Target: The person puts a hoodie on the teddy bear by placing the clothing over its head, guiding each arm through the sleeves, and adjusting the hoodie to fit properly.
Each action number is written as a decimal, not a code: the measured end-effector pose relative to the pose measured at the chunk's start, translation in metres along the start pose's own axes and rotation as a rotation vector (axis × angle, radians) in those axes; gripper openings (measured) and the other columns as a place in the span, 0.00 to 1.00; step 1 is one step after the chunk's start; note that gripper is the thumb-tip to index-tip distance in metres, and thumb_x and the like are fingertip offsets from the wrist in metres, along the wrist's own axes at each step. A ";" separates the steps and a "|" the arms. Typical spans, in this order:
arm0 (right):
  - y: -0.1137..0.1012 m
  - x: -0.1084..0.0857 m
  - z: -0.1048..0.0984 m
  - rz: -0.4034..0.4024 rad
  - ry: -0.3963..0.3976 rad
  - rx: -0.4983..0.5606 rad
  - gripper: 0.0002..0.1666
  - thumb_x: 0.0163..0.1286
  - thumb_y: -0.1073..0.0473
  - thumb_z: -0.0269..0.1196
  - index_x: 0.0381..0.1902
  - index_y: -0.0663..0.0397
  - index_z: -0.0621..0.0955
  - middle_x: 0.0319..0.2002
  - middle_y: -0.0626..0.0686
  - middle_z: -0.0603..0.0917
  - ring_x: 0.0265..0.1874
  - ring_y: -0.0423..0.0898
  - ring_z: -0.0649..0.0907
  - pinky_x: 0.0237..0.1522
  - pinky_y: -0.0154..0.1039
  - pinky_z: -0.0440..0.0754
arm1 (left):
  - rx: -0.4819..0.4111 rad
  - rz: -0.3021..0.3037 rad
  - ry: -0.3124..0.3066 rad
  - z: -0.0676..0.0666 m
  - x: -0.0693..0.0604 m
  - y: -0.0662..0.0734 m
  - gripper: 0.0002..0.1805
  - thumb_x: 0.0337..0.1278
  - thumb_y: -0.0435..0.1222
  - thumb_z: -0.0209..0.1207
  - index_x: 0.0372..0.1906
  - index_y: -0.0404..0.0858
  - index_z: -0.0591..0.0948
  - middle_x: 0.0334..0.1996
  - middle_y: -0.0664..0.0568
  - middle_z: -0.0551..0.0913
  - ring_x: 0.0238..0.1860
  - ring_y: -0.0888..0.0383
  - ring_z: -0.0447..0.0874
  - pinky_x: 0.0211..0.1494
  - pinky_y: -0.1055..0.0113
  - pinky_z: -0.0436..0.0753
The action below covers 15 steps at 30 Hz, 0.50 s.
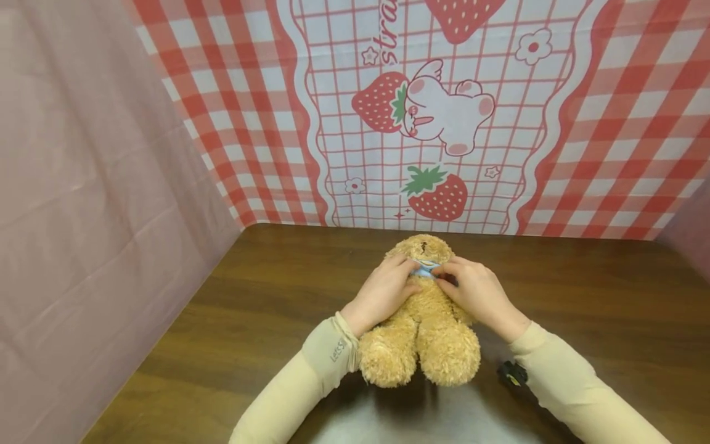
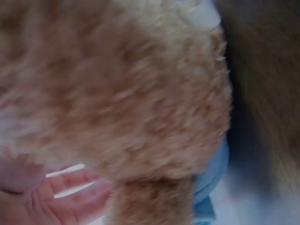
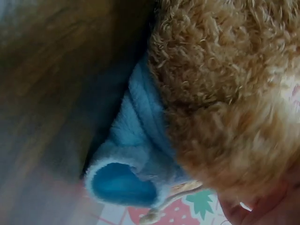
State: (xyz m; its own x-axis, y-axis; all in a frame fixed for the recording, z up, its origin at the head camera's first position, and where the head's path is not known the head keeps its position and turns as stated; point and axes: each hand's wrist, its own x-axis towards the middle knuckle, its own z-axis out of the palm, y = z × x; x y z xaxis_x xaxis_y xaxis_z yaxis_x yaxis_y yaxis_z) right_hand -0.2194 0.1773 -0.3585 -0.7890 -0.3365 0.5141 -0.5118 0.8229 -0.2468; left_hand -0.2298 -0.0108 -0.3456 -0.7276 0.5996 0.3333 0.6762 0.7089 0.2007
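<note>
The left hand point(image 1: 384, 291) and right hand point(image 1: 481, 292) pinch the blue garment point(image 1: 424, 270) at the neck of the plush bear point(image 1: 426, 302), lying on its back on the worktop point(image 1: 238, 308).

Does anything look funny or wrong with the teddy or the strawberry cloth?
Yes, two things. In the right wrist view, the blue sleeve beside the teddy bear looks empty, so the bear seems half-dressed. Behind it, the strawberry cloth hangs sideways: its writing and cartoon animal are turned on their side.
</note>
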 end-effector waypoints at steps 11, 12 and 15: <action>0.009 0.002 -0.005 0.139 -0.187 0.271 0.03 0.63 0.64 0.59 0.31 0.57 0.80 0.31 0.52 0.80 0.29 0.44 0.78 0.31 0.38 0.75 | 0.045 0.031 0.027 0.011 0.008 0.010 0.18 0.55 0.45 0.58 0.50 0.42 0.76 0.43 0.54 0.72 0.45 0.58 0.70 0.47 0.72 0.73; 0.010 0.002 -0.007 0.148 -0.204 0.301 0.03 0.63 0.63 0.59 0.31 0.56 0.79 0.32 0.51 0.80 0.29 0.42 0.77 0.31 0.36 0.74 | 0.042 0.031 0.033 0.011 0.007 0.010 0.18 0.55 0.44 0.58 0.49 0.42 0.77 0.42 0.54 0.72 0.45 0.58 0.70 0.47 0.72 0.73; 0.011 -0.002 -0.010 0.149 -0.246 0.375 0.04 0.64 0.62 0.58 0.31 0.55 0.78 0.32 0.50 0.79 0.30 0.40 0.75 0.32 0.34 0.72 | 0.024 0.034 0.040 0.013 0.005 0.012 0.16 0.54 0.44 0.59 0.47 0.43 0.77 0.41 0.55 0.72 0.44 0.59 0.69 0.46 0.72 0.72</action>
State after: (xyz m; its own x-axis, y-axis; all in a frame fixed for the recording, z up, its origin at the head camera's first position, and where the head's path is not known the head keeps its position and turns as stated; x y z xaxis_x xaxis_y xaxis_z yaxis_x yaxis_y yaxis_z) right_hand -0.2201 0.1912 -0.3537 -0.8969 -0.3633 0.2521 -0.4390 0.6632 -0.6062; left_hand -0.2271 0.0055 -0.3529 -0.6986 0.6088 0.3760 0.6972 0.6974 0.1663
